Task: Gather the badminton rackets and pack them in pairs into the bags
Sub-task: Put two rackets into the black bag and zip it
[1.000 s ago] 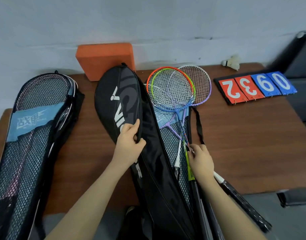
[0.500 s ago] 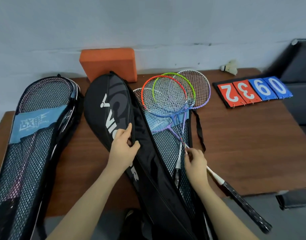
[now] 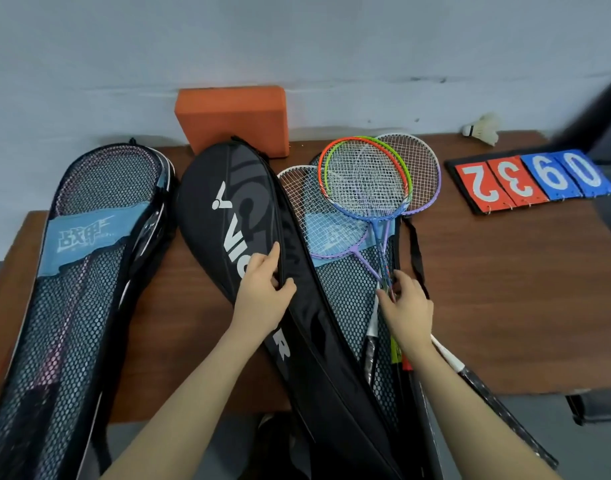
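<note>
Across the brown surface (image 3: pixel 505 306), below a pale wall, the left hand (image 3: pixel 262 292) is gripping the black bag's flap (image 3: pixel 235 216), while the right hand (image 3: pixel 406 306) is pinching the racket shafts (image 3: pixel 383 268).

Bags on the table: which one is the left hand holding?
The black Victor bag in the middle; the left hand grips its edge. The mesh bag at far left lies untouched.

head cam | looks forward-down | close over table (image 3: pixel 505 306) | single view
</note>
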Available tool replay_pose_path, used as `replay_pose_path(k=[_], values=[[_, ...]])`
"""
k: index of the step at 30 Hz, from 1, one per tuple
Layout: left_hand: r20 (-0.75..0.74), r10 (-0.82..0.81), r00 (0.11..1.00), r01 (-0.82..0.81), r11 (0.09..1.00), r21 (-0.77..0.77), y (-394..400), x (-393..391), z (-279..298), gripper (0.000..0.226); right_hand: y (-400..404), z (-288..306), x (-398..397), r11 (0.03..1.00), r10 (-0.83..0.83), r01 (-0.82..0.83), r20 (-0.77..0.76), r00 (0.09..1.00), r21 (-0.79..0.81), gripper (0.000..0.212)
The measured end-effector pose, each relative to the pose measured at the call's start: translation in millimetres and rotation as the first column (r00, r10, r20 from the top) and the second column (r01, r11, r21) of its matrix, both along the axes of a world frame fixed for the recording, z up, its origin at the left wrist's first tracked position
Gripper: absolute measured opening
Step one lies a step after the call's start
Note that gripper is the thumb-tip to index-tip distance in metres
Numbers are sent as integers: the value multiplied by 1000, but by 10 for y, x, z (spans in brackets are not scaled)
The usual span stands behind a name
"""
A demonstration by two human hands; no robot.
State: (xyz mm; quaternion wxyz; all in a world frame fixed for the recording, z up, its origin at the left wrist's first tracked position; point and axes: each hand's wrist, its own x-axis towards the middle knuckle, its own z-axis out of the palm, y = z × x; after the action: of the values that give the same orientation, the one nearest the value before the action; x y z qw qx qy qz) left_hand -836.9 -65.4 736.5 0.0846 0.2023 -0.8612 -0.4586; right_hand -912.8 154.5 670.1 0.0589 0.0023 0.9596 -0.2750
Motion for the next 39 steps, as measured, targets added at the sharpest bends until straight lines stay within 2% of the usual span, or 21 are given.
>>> replay_pose_path(k=[4,9,15,21,25,28,32,36,39], values=[[17,2,1000,-2,999,-38,14,-22,-4,66,-89,7,-245,998,66,-66,-17,998,-2,45],[12,11,1000,-10,995,-101,-1,-10,5,64,-51,14,-327,979,36,-37,-7,999,-199,48],[29,70,997,-67,994,-84,-33,35,52,61,28,153,-184,956,95,-108,-61,994,-274,57],[16,35,999,-34,997,-74,-61,-13,88,53,126,346,62,926,156,-198,-150,976,-321,61],[-9,205,979,-205,978,-48,-116,-78,63,49,207,439,147,916,259,-318,-245,934,-243,62],[-60,306,950,-307,952,-6,-88,-145,78,45,302,482,209,921,311,-344,-189,931,-182,60],[-73,297,952,-298,954,-11,-33,-244,108,44,406,452,361,887,439,-444,-68,896,-127,59],[-42,266,963,-266,964,19,11,-234,96,46,388,360,504,870,448,-452,-66,892,-196,59],[-10,242,970,-242,969,45,27,-183,57,46,327,357,538,867,393,-391,-61,918,-308,60]])
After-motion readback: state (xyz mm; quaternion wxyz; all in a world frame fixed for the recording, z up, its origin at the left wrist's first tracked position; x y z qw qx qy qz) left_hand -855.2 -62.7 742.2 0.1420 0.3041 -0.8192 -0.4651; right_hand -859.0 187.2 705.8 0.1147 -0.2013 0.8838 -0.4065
